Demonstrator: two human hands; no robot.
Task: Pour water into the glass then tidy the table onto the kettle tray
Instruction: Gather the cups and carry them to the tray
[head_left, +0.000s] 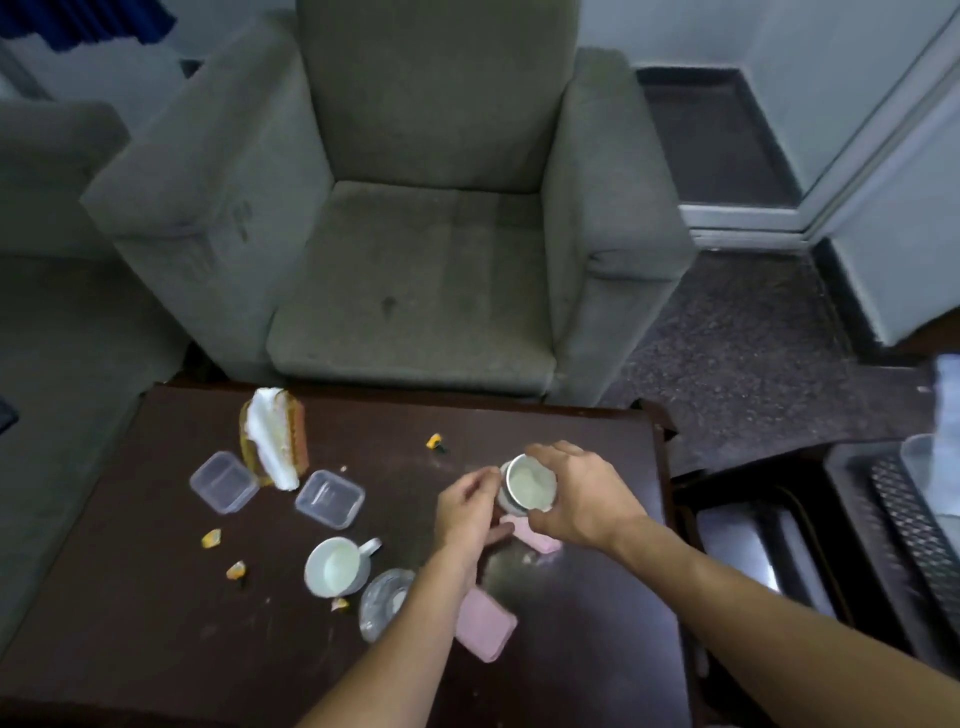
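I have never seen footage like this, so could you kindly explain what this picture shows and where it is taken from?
There is no machine: a person wears a camera on the head, looking down at their own bare arms. The left hand and right hand together hold a small white cup over a dark table. On the table lie a mug, two clear tubs, a glass, pink pads, yellow scraps and a wrapped loaf. An armchair stands behind.

The pink item (537, 540) lies mostly hidden, perhaps a sponge, under both hands.
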